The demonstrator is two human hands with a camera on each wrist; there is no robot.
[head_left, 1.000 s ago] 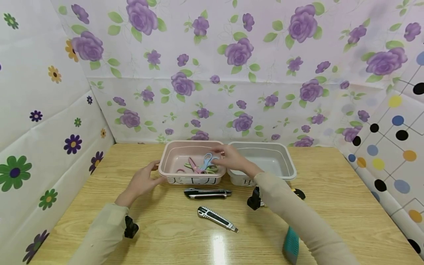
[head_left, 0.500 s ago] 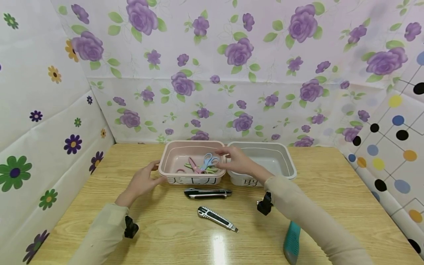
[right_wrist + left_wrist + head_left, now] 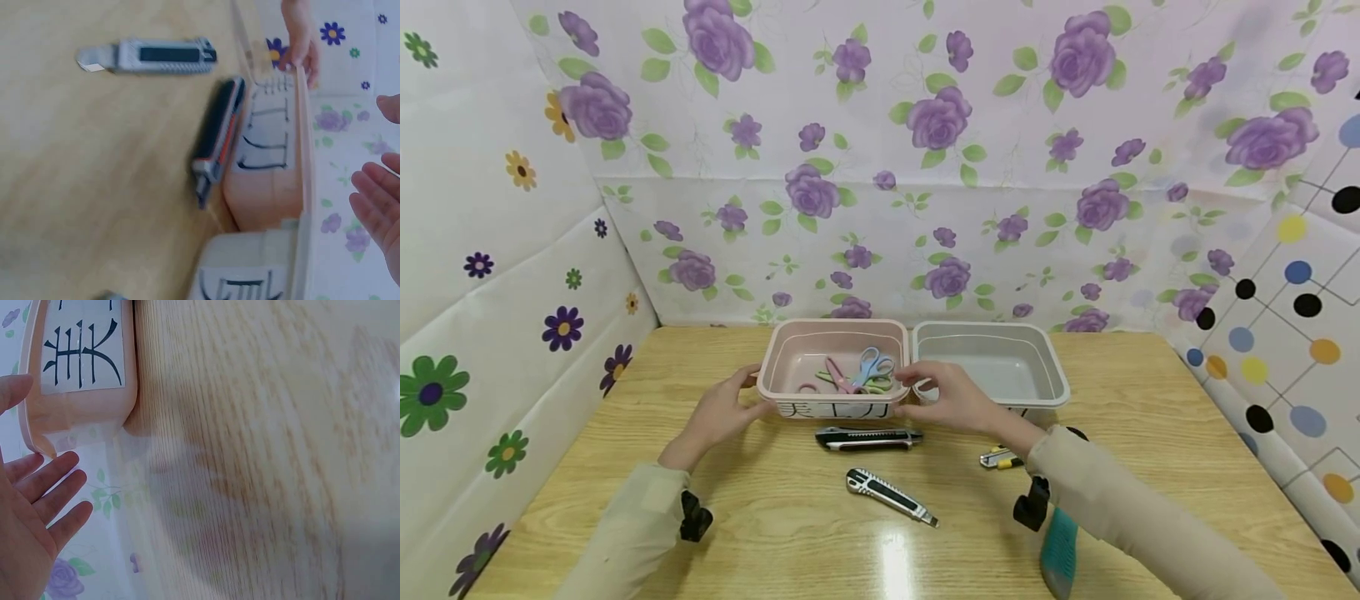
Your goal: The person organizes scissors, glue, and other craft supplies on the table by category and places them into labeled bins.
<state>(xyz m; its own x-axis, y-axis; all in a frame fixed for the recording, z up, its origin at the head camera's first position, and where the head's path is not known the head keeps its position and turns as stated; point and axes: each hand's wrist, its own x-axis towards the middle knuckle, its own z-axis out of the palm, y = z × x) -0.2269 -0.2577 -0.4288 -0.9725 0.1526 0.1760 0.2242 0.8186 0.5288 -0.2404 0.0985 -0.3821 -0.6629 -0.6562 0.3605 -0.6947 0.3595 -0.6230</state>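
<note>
A pink bin with a label on its front holds scissors: a blue-handled pair, a pink pair and a green pair partly beneath them. My left hand is at the bin's left front corner; its fingers are extended by the rim in the left wrist view, thumb apart from them. Over the right front corner hovers my right hand, thumb and fingers spread with nothing between them. A grey bin with nothing visible inside adjoins the pink one.
In front of the pink bin lie a black utility knife and a silver-and-black utility knife. A yellow-and-silver utility knife and a teal-handled tool are partly hidden by the right forearm. A flowered backdrop stands behind the table.
My right hand has moved from above the scissors in the pink bin toward the right and nearer, to its front corner, uncovering the yellow knife. The left hand stays at the left corner.
</note>
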